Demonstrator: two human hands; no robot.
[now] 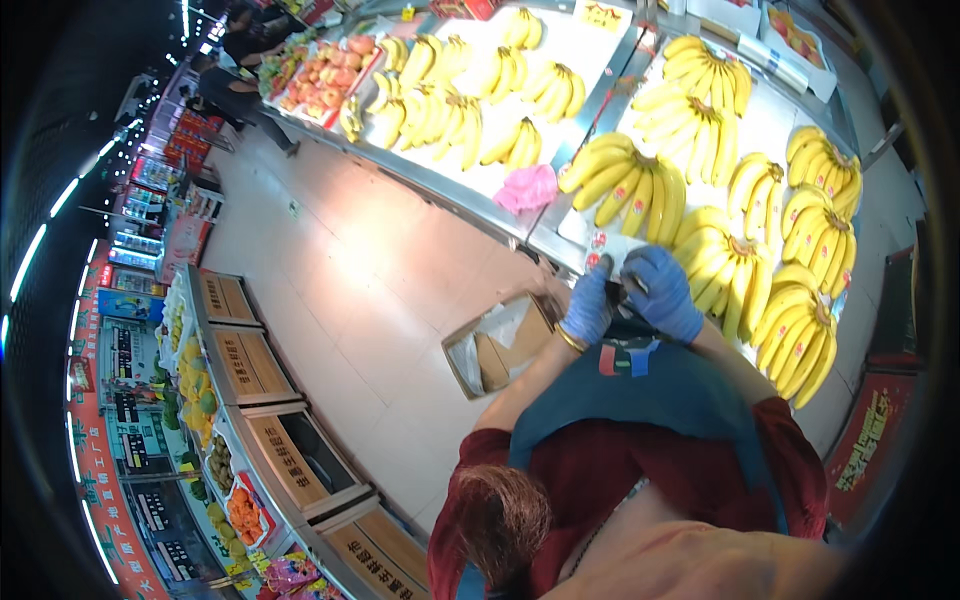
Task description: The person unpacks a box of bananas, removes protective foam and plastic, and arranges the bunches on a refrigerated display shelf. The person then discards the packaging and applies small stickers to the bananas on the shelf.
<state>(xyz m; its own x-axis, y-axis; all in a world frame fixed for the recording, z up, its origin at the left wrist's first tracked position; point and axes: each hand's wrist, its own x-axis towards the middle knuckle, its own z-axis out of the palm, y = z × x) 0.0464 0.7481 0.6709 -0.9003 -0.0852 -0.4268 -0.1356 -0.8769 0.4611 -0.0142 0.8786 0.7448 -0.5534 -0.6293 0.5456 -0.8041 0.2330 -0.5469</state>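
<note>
My left hand (589, 301), in a blue glove, holds a sheet of round red-and-white stickers (600, 251) at its upper edge, the thumb on it. Beside it my right hand (661, 291), also gloved in blue, has its fingers bent around a small dark item (616, 291) between the hands; what it is cannot be told. Both hands are at the stand's front edge, before my dark apron. Just beyond them lies a large banana bunch (630, 184) with round stickers on several fruits. Another banana bunch (724, 262) lies to the right of my right hand. A pink cloth (527, 187) rests further left on the metal edge.
An open cardboard box (499, 345) stands on the floor left of my hands. More banana bunches (799, 337) fill the stand's right side. Peach-coloured fruit (330, 75) lies at its far left end. A person (240, 97) stands beyond it. Wooden-fronted fruit shelves (255, 364) line the aisle.
</note>
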